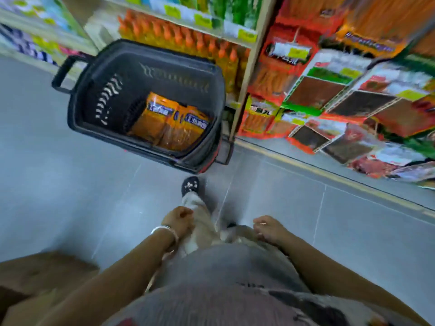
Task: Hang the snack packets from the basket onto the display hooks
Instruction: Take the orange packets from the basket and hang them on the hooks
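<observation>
- You appear to be between picks, your left hand (pixel 180 220) and right hand (pixel 270 228) both hanging loosely curled and holding nothing.
- Orange snack packets (pixel 169 121) are lying in the black basket (pixel 131 74), well ahead of both hands.
- The next move is likely calling for a forward reach to pinch one packet, with the display (pixel 329 90) waiting up and right of your right hand.

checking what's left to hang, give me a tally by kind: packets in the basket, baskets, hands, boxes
orange snack packets in the basket: 2 showing (blur may hide more underneath)
basket: 1
hands: 2, left hand and right hand, both holding nothing
cardboard box: 1
total: 6
</observation>
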